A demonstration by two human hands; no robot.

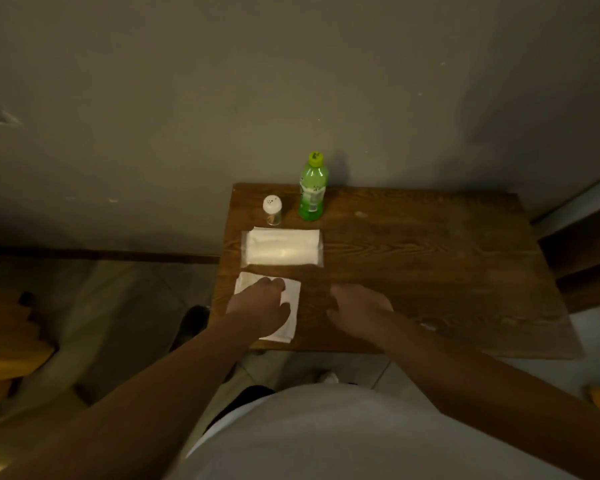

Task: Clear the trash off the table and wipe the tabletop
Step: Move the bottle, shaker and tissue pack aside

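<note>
A small dark wooden table point(430, 258) stands against a grey wall. My left hand point(260, 304) lies flat on a white folded tissue point(290, 317) at the table's near left corner, fingers spread over it. My right hand point(355, 308) hovers just right of it over bare wood, fingers loosely curled with nothing visible in them. Behind the tissue lies a white pack of tissues in clear wrap point(282, 248). Farther back stand a small clear shaker with a white perforated lid point(273, 210) and a green plastic bottle with a yellow-green cap point(312, 187).
The wall runs right behind the table. A dark shoe point(191, 327) sits on the tiled floor left of the table. Yellow-orange objects point(7, 344) are at the far left floor. A dark ledge or furniture edge point(582, 258) borders the table's right side.
</note>
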